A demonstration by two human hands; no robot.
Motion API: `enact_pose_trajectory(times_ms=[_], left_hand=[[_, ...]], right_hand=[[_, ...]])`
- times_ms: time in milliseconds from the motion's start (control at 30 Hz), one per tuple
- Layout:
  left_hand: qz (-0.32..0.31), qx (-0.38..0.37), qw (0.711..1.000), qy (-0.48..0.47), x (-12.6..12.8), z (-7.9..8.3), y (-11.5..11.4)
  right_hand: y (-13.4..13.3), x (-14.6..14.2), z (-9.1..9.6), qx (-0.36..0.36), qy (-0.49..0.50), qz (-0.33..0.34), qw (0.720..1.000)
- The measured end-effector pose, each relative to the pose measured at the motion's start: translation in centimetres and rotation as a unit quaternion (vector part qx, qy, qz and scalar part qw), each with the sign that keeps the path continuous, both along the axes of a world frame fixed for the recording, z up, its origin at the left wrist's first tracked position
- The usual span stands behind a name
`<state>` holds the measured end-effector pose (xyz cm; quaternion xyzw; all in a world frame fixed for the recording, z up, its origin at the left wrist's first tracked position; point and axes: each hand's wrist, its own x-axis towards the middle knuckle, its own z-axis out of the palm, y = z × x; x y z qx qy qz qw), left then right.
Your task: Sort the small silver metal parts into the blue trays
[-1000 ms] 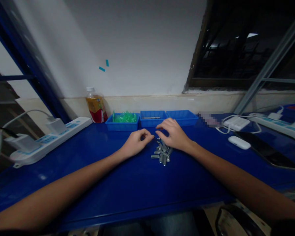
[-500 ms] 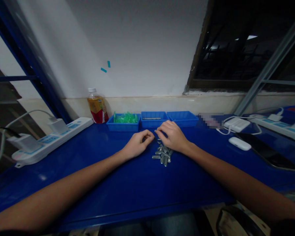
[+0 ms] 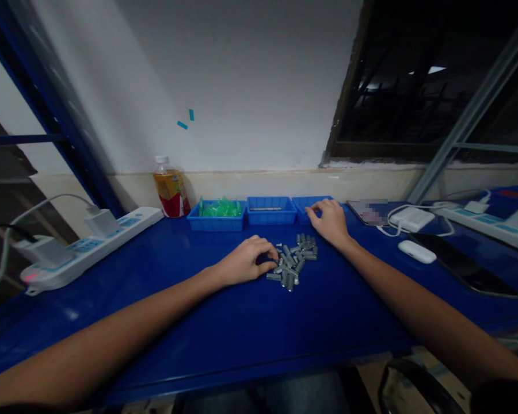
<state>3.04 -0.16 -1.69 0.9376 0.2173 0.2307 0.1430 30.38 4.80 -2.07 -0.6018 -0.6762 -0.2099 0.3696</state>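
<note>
A loose pile of small grey metal cylinders (image 3: 290,265), several of them, lies on the blue table. My left hand (image 3: 247,261) rests at the pile's left edge, its thumb and fingers apart around the nearest pieces; no piece is visibly lifted. A tiny metal part (image 3: 279,245) lies just beyond its fingertips. Farther back, my right hand (image 3: 329,221) is at the front of the right blue bin (image 3: 301,217), partly covering it. Its thumb and fingertips are drawn together; anything between them is too small to make out.
The middle blue bin (image 3: 271,217) holds a thin metal rod; the left blue bin (image 3: 216,223) holds green plastic pieces. A drink bottle (image 3: 171,187) stands beside them. Power strips (image 3: 86,247) lie at both sides. A phone (image 3: 466,264) and white case (image 3: 416,252) are at right.
My hands have parted. The right moved from over the pile to the right bin, uncovering more cylinders. The left moved slightly right and nearer me, to the pile, and its fingers spread.
</note>
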Motion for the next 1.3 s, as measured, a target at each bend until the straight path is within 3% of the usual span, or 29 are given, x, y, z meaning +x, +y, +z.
enact_pose_trajectory(times_ms=[367, 967, 1300], left_hand=[[0.023, 0.014, 1.0, 0.009, 0.01, -0.1, -0.14], [0.053, 0.034, 0.997, 0.032, 0.09, -0.14, -0.19], [0.071, -0.011, 0.997, -0.033, -0.11, -0.77, 0.2]], right_hand=[[0.16, -0.21, -0.13, -0.033, 0.0, -0.039, 0.999], [0.28, -0.46, -0.07, -0.055, 0.018, -0.034, 0.998], [0.2, -0.67, -0.08, -0.06, 0.041, -0.041, 0.997]])
